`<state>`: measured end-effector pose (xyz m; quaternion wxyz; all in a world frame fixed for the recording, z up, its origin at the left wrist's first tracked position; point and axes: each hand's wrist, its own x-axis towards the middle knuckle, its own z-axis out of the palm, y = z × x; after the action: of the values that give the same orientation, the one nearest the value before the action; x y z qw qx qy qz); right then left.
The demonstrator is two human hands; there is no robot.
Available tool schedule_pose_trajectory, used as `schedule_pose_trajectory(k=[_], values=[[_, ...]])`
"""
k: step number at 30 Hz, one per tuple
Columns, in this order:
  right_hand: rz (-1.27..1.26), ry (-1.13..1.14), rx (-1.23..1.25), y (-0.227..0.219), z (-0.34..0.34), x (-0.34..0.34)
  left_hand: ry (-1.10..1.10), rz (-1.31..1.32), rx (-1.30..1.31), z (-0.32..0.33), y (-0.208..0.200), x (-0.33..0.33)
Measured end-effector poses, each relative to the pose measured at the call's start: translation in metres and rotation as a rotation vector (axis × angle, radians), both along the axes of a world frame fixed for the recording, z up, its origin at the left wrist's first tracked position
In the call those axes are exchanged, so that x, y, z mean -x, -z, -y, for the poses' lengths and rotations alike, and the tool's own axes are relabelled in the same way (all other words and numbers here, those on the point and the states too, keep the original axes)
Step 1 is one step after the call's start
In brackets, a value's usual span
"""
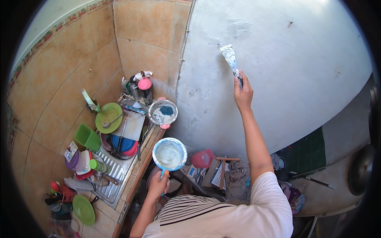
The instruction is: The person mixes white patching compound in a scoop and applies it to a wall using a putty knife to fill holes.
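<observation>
My right hand (243, 93) is raised before the pale plastered wall (278, 103), its fingers wrapped round the dark handle of a putty knife (229, 55). White paste coats the blade, which points up toward the wall; whether it touches the surface I cannot tell. Lower down, my left hand (158, 184) grips the handle of a blue dipper (183, 159). Whitish paste (168, 156) lies inside the dipper and is smeared on its rim. The wall has rough patches and small marks.
On the left, a tiled counter (104, 220) carries a metal sink with piled dishes, a green plate (83, 209) and a green container (87, 137). A paste-smeared pot (163, 112) stands at its far end. Below are a pink container (202, 158) and heaped cloth (238, 180).
</observation>
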<state>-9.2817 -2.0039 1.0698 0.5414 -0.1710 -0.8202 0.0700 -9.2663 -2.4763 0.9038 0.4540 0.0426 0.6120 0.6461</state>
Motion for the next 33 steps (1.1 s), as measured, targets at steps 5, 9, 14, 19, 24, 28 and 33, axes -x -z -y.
schedule_pose_trajectory(k=[5, 9, 14, 19, 24, 28, 33], values=[[0.048, 0.005, -0.001, -0.006, -0.010, 0.004, -0.022, -0.005, 0.028, 0.001, -0.005, -0.002], [0.085, -0.028, -0.087, 0.008, -0.018, -0.010, -0.041, -0.010, 0.006, 0.004, 0.003, -0.003], [0.332, -0.034, -0.054, 0.014, -0.028, -0.039, -0.048, 0.003, 0.011, 0.005, 0.004, -0.001], [0.467, 0.000, -0.159, 0.010, -0.034, -0.034, -0.009, 0.004, 0.039, 0.000, 0.001, 0.001], [0.479, 0.100, -0.147, 0.006, -0.047, -0.031, 0.028, 0.017, 0.034, -0.011, -0.003, 0.003], [0.451, 0.085, -0.149, -0.003, -0.062, -0.062, 0.021, 0.027, 0.039, -0.009, -0.001, 0.002], [0.489, -0.013, -0.139, -0.020, -0.051, -0.082, 0.008, 0.050, 0.023, -0.008, 0.002, 0.001]])
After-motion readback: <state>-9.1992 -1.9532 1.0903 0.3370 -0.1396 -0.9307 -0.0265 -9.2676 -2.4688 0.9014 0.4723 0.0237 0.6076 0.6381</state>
